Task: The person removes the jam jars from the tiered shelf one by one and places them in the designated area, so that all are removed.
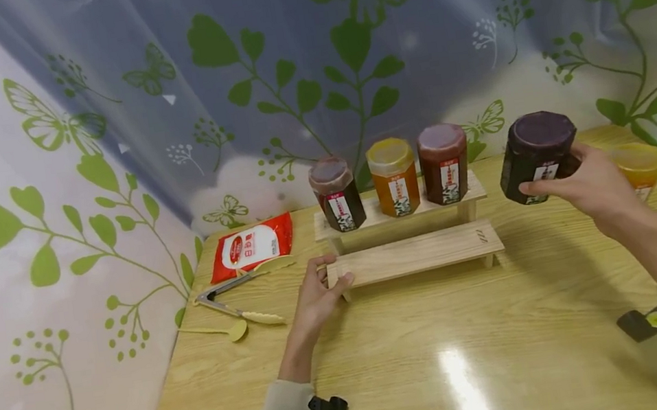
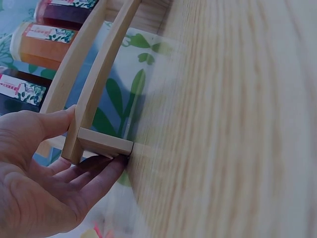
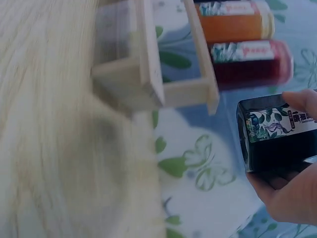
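Note:
My left hand (image 1: 316,297) grips the left end of the lower step of a two-step wooden stand (image 1: 419,255). In the left wrist view the thumb lies at the edge of the board and the fingers reach around its end leg. Raised to the right of the stand, a dark jar (image 1: 535,146) with a white label is held upright in my right hand (image 1: 607,192), thumb across its front. Along the upper step stand a dark jar with a pinkish lid (image 1: 343,197), an orange jar (image 1: 396,186) and a dark red jar (image 1: 443,162).
A yellow-orange jar (image 1: 636,163) stands behind my right hand, partly hidden. To the left of the stand lie a red and white packet (image 1: 254,246), tongs (image 1: 224,287) with yellowish tips and a yellow spoon (image 1: 236,331). A leaf-patterned curtain (image 1: 301,91) hangs behind the wooden table (image 1: 398,355).

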`<state>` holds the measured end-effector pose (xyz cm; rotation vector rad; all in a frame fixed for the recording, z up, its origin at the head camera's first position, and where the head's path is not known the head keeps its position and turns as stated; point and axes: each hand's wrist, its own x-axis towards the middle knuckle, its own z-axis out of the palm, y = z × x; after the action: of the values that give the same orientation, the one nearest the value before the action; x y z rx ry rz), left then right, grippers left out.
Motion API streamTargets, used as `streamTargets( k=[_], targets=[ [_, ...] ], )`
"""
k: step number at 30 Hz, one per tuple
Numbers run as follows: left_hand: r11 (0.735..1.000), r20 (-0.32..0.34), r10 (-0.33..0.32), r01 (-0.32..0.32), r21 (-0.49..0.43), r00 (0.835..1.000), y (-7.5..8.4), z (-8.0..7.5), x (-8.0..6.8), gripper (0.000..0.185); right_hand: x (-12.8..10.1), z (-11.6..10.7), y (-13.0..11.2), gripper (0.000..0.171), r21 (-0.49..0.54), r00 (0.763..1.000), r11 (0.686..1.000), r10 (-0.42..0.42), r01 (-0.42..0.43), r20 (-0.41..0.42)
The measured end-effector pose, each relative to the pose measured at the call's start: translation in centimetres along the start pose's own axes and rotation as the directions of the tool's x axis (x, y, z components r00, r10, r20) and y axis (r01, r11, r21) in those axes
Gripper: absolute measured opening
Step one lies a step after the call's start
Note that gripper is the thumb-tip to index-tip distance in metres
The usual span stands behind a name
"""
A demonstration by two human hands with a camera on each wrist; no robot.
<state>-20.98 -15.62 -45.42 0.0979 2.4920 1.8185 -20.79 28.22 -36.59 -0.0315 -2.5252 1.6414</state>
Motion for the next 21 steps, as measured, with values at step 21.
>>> streamTargets(
  k=[21],
  targets=[
    [1.0, -0.008, -0.016, 0.016, -0.005, 1.0, 0.1, 0.0, 0.0, 0.048, 3.0, -0.7, 7.5, 0.094, -0.065, 0.988, 0.992, 0.111, -0.105, 0.104]
  ],
)
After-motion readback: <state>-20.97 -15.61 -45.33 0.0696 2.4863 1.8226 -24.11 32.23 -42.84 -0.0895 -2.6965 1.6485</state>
